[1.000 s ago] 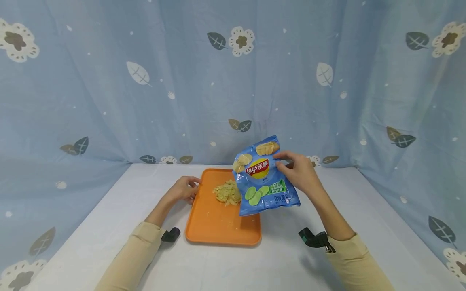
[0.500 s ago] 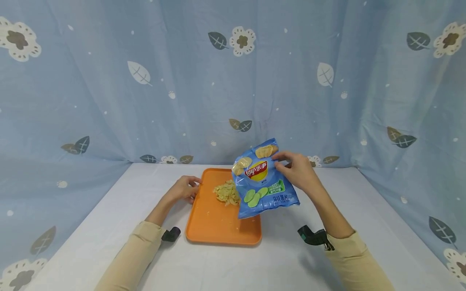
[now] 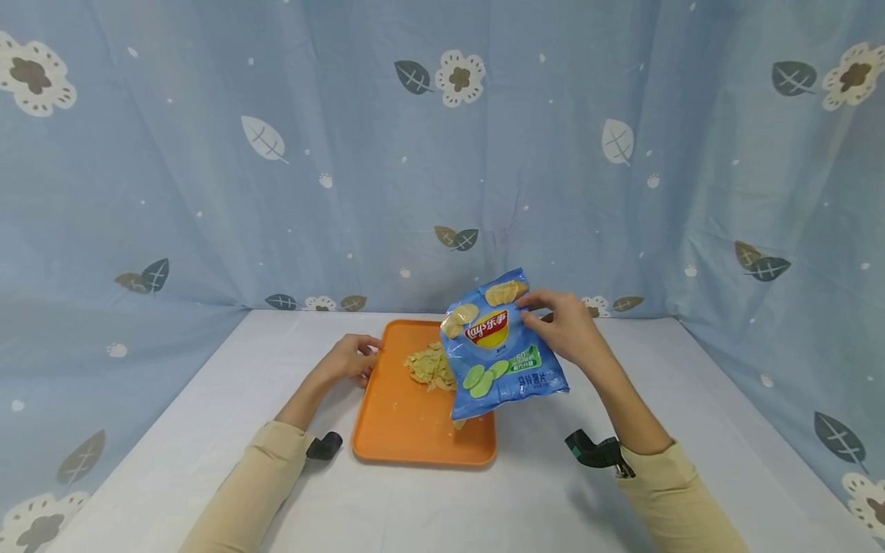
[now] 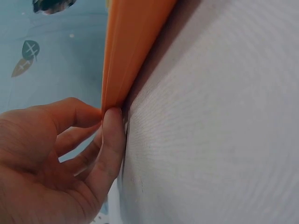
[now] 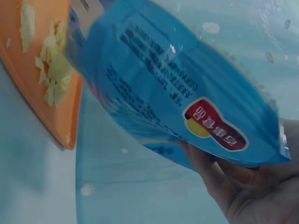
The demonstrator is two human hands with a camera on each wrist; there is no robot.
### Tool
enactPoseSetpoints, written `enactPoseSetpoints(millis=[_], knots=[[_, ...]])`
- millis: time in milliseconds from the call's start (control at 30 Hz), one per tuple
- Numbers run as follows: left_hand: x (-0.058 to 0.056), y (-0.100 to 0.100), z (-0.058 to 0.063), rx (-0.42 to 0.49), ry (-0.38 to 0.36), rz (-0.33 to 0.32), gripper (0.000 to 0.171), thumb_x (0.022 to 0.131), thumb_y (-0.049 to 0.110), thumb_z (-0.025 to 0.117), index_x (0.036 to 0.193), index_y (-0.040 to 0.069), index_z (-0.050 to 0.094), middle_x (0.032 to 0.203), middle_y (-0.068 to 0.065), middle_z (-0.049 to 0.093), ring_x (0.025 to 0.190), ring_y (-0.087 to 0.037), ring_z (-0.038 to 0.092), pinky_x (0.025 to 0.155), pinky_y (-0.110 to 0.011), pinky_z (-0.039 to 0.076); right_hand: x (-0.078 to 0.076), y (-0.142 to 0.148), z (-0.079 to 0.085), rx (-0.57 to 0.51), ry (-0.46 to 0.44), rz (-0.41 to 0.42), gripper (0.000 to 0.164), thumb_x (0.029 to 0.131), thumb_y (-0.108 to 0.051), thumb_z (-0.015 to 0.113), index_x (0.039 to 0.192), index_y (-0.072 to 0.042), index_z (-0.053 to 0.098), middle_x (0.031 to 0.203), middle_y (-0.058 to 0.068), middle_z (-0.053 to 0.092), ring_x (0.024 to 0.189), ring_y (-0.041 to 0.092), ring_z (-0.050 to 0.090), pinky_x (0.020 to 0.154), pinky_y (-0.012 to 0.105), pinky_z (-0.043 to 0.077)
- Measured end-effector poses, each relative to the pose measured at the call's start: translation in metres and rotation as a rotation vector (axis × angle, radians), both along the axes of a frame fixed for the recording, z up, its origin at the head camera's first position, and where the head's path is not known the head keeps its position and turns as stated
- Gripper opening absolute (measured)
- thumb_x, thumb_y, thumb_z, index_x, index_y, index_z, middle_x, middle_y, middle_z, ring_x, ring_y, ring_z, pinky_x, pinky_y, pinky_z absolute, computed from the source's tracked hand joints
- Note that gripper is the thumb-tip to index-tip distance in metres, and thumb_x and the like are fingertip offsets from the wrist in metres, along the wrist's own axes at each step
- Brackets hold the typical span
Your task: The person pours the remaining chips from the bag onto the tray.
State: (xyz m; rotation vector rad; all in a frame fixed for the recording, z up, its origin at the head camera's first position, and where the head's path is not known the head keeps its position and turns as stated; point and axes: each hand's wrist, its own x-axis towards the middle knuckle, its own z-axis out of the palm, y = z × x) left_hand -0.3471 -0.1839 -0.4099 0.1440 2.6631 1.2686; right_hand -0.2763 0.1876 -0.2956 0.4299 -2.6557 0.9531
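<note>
In the head view my right hand [image 3: 567,330] grips a blue bag of potato chips [image 3: 492,353] by its right side. The bag hangs tilted above the right part of an orange tray [image 3: 415,430], its lower left corner over the tray. A heap of potato chips [image 3: 429,366] lies on the tray, partly covered by the bag. A single chip [image 3: 459,424] shows just under that corner. My left hand [image 3: 351,359] pinches the tray's left rim; the left wrist view shows thumb and forefinger at the tray's edge [image 4: 126,56]. In the right wrist view the bag's back [image 5: 154,74] faces the camera.
The tray lies on a white-covered table [image 3: 263,476]. Behind it hangs a blue patterned curtain [image 3: 359,192]. Black wrist devices sit at both cuffs, such as the right one [image 3: 596,450].
The bag has tipped and sunk slightly toward the tray in my right hand. A chip now shows below its lower left corner. My left hand and the tray stay in place.
</note>
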Motion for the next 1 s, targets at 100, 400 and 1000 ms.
enactPoseSetpoints(millis=[100,400,1000], knots=[[0.0003,0.0,-0.0001,0.004,-0.005,0.006,0.038,0.091,0.003,0.055,0.129,0.004,0.061,0.098,-0.014,0.058,0.065,-0.016,0.063,0.052,-0.029,0.059,-0.0001,-0.0002,-0.0015,0.001,-0.004,0.001,0.028,0.096,-0.018,0.062,0.12,-0.006,0.067,0.122,0.018,0.067,0.096,0.032,0.067,0.084,0.043,0.06],[0.0008,-0.0007,-0.0001,0.014,-0.002,0.001,0.038,0.092,0.003,0.053,0.13,0.003,0.06,0.098,-0.015,0.058,0.065,-0.016,0.063,0.052,-0.03,0.058,0.0002,-0.0002,-0.0051,0.003,-0.014,-0.019,0.028,0.096,-0.019,0.062,0.119,-0.006,0.068,0.122,0.018,0.066,0.095,0.031,0.067,0.082,0.043,0.061],[-0.0007,0.0001,-0.0009,-0.003,-0.005,0.004,0.037,0.092,0.005,0.055,0.129,0.004,0.061,0.1,-0.015,0.059,0.066,-0.017,0.063,0.054,-0.029,0.059,0.0009,-0.0001,-0.0072,0.045,-0.024,-0.033,0.027,0.095,-0.019,0.063,0.119,-0.007,0.069,0.122,0.019,0.066,0.088,0.028,0.068,0.076,0.038,0.062]])
